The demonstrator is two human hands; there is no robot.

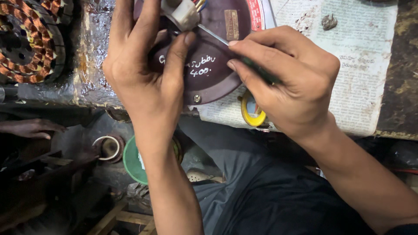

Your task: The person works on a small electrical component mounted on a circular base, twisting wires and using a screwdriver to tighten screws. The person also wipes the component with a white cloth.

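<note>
My left hand [143, 69] grips a round dark maroon motor cover [213, 82] at its left side, thumb pressed near a white plastic connector block [185, 14] with coloured wires at the cover's top. My right hand [291, 82] is closed around a thin screwdriver with a green handle; its metal shaft [213, 35] points up-left, with the tip at the connector block. White handwriting is chalked on the cover, and a screw [197, 99] sits near its lower rim.
Newspaper [361, 65] covers the bench at right, with a yellow tape roll [250, 115] at its edge. A copper-wound stator [28, 41] lies at top left beside foil. Another person's hand [30, 128] rests at left. A green bowl [130, 161] and ring sit below.
</note>
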